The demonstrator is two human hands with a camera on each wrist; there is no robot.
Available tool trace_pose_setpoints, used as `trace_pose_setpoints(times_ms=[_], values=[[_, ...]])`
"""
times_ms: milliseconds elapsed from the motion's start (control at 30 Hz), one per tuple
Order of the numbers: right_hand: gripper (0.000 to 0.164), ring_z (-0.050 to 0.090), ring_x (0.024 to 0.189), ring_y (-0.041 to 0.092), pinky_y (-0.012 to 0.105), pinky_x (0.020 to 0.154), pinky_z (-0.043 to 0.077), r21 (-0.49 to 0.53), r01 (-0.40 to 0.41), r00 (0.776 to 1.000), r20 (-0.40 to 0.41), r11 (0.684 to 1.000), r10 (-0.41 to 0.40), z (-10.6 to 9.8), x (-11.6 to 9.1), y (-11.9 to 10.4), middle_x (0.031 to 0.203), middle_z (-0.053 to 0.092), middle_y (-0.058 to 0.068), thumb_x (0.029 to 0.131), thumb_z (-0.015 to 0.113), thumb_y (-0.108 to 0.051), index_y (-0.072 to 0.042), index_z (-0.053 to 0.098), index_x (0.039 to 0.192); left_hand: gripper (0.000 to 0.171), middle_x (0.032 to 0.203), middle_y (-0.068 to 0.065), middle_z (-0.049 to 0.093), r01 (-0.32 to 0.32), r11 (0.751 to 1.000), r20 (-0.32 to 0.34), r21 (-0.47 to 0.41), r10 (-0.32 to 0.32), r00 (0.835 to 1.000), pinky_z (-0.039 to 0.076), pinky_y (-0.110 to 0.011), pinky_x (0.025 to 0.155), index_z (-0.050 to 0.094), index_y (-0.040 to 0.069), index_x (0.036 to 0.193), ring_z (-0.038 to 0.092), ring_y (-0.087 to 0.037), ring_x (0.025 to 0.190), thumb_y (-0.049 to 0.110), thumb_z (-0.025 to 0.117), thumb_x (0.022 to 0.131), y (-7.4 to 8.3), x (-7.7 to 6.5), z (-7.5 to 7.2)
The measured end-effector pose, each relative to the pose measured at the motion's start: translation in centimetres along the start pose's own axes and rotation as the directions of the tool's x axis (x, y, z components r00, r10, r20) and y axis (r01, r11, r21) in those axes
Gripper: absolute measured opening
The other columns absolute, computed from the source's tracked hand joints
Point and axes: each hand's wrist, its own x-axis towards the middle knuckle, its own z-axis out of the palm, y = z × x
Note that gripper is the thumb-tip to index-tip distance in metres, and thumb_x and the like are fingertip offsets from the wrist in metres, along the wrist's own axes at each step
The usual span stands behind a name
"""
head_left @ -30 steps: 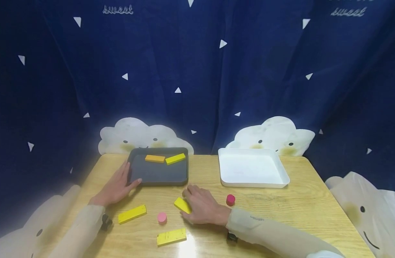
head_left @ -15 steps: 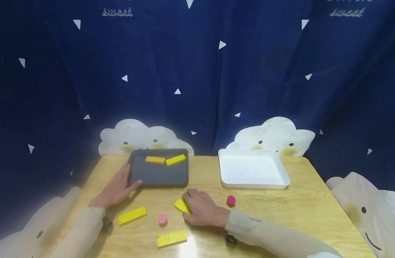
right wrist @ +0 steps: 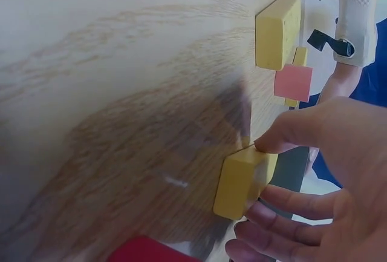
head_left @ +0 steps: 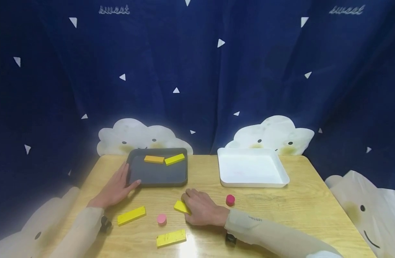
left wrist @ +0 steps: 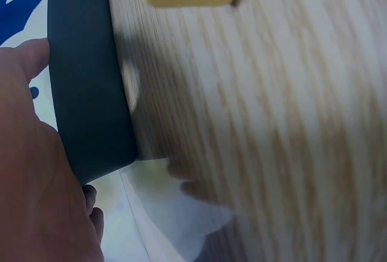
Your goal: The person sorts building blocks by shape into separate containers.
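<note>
My right hand [head_left: 204,208] pinches a yellow rectangular block [head_left: 181,206] low at the table's middle. In the right wrist view its thumb is on one side of that block [right wrist: 234,186] and the fingers are on the other; the palm side hides part of it in the head view. My left hand [head_left: 114,190] rests against the near left corner of a dark grey tray [head_left: 158,185], fingers stretched along its left side and thumb along the front wall. An orange block [head_left: 154,159] and another yellow block [head_left: 174,159] lie inside this tray.
A white tray [head_left: 254,185] stands at the back right. Two more yellow blocks [head_left: 131,215] lie nearer the person, with a pink round piece [head_left: 161,219] between them. A crimson round piece [head_left: 230,200] sits just beyond the right wrist. Behind the table hangs a dark blue curtain [head_left: 171,71].
My right hand has drawn very slightly nearer the person, and the block under its fingers has turned a little. The left hand stays at the grey tray.
</note>
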Motion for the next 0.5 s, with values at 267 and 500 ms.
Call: trace_pose_setpoints(times_ms=[267,500], values=[[0.03,0.044,0.078,0.008,0.02,0.061,0.04,0.002,0.019,1.0,0.019,1.0,-0.019,-0.56,-0.18,-0.06,0.09,0.049,-0.007,0.082,0.08,-0.019,-0.011,0.068,0.107,0.103,0.174,-0.035,0.005,0.002,1.0,0.008,0.003,-0.002,1.0,0.016,-0.068,0.129,0.009,-0.013,0.166,0.014,-0.055,0.159,0.06,0.053,0.108,-0.06,-0.03,-0.09],[0.027,0.045,0.074,0.007,0.02,0.058,0.04,0.001,0.013,0.999,0.051,1.0,-0.013,-0.88,-0.41,-0.09,0.087,0.05,-0.007,0.082,0.081,-0.02,-0.012,0.068,0.104,0.103,0.175,-0.034,0.003,0.0,1.0,0.006,-0.002,0.0,1.0,0.016,-0.069,0.128,0.008,-0.012,0.166,0.013,-0.055,0.16,0.061,0.053,0.108,-0.27,0.0,0.07]])
